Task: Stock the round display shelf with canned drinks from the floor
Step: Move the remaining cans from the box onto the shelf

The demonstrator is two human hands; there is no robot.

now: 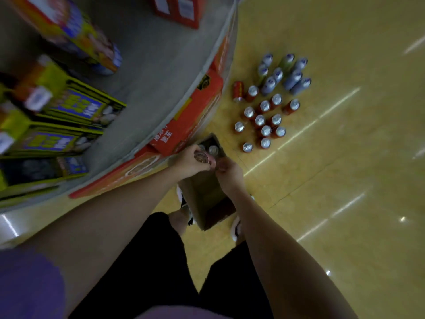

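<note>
Yellow shop flooring (333,157) runs under us, with the round display shelf (161,72) curving in from the left. At the centre, our left hand (192,163) is curled over a can (202,157) and closed on it from above, apparently lifting it out of the open cardboard box (207,203) that stands on the floor between our feet. Our right hand (227,171) meets it just beside, fingers bunched against the same can, though blur keeps us from telling whether it pinches or only steadies. The can looks tipped, its round end turned up toward us and its long axis leaning rather than upright; we judge that from a soft view. Two more can tops (212,149) show deeper in the box, upright. Further out on the floor, red cans (264,120) stand in a loose cluster, ends up, one lying on its side, with blue bottles (285,72) beyond, all near the shelf's edge for easy reach.
</note>
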